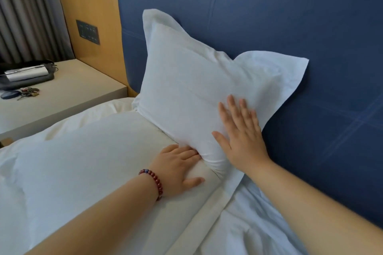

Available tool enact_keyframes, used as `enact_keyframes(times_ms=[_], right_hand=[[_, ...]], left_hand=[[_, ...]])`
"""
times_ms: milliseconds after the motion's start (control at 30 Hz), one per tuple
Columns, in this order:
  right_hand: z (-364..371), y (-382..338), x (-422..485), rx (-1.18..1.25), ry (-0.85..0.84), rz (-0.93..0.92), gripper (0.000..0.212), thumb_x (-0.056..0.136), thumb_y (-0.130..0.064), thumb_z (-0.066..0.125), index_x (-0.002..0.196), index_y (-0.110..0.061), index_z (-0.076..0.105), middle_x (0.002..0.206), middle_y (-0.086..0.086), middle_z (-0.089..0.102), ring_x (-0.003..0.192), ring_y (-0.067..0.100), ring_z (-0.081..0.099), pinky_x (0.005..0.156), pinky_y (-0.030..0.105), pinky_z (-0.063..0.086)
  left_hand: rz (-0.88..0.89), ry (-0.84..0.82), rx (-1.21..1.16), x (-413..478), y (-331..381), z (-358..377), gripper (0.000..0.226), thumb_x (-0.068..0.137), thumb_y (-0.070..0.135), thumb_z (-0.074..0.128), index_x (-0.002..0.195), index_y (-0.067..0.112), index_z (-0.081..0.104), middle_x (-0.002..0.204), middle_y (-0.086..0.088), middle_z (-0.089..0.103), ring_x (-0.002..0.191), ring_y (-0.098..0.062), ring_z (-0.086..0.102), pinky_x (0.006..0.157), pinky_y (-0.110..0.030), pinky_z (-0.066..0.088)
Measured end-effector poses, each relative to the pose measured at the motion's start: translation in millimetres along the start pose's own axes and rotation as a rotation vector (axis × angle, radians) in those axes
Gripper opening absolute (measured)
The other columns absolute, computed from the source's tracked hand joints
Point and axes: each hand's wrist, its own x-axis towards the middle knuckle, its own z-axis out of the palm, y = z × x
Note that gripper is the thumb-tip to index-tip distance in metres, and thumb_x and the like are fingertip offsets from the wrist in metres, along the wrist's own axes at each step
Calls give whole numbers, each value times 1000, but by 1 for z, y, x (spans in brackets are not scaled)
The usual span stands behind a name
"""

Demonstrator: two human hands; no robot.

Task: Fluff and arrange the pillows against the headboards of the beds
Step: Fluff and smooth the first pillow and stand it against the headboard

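Progress looks well on: the left hand [178, 168] wedges straight fingers under the lower corner of the pillow [186, 80] (tips hidden, thumb flat, no grip), while the right hand [240, 136] lies flat and released on its face, pressing it back against the blue headboard [310, 16]. Probably left: squaring its sagging top edge; other pillows and beds are out of view. Around: grey curtain [27, 12], nightstand [72, 93] with keys [29, 91], white duvet [83, 161], rumpled sheet [248, 223] at right.
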Motion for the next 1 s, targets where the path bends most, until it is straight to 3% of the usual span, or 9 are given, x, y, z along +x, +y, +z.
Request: enact_keyframes(times_ms=[167,233,300,400,533,600,700,867,1000], right_hand=[[13,7,6,-12,-180,35,63,100,-52,20,152,-34,-13,156,-8,-31,143,17,-32,119,46,-11],[11,9,13,8,-218,43,63,102,-49,21,153,-34,-11,154,-11,-34,143,15,-32,119,43,-13],[5,11,14,40,-258,33,61,102,-49,19,154,-34,-10,155,-12,-33,143,14,-31,119,43,-13],[-4,8,11,34,-280,28,61,101,-51,16,154,-34,-9,159,-7,-28,145,17,-30,119,44,-12],[-7,-24,12,-50,-114,-89,62,100,-48,29,156,-28,12,164,-1,-9,150,24,-13,117,43,-14],[-2,-44,22,-53,-103,-169,59,99,-48,33,154,-29,22,164,-5,-3,150,20,-9,115,38,-19],[13,-54,37,-104,-90,-141,56,101,-45,31,154,-35,19,164,-8,-3,150,17,-12,115,37,-22],[34,-50,39,-153,6,-112,53,98,-42,39,150,-36,33,163,-3,17,151,21,7,119,39,-6],[50,-54,42,-130,2,-106,53,97,-44,27,149,-35,36,162,-2,21,150,22,12,119,37,-5]], left_hand=[[-60,-134,48,21,13,-3,95,76,84,7,155,31,15,161,12,20,148,-10,15,120,-37,5],[-51,-113,52,16,18,-6,97,75,83,6,154,29,18,160,11,23,147,-11,17,120,-37,7],[0,-26,42,3,19,-11,92,78,82,10,149,29,34,155,11,36,143,-11,29,118,-34,15],[-13,72,18,-12,1,-25,84,81,80,14,139,31,49,146,13,47,135,-11,42,113,-31,24],[-66,-88,114,-8,-23,-35,95,75,84,1,152,33,24,158,13,27,145,-8,21,120,-35,8],[-34,-113,124,-4,-27,-37,96,74,85,-1,153,34,21,158,12,26,146,-8,19,120,-34,7],[-6,-123,138,0,-49,-42,91,77,83,0,151,37,25,156,14,32,143,-8,25,117,-31,11],[-159,-116,151,9,-115,-49,88,77,80,2,141,34,43,145,7,49,131,-15,44,112,-36,30],[-199,-216,106,27,-133,-39,97,74,83,0,149,31,34,153,4,40,139,-18,35,117,-38,22]])
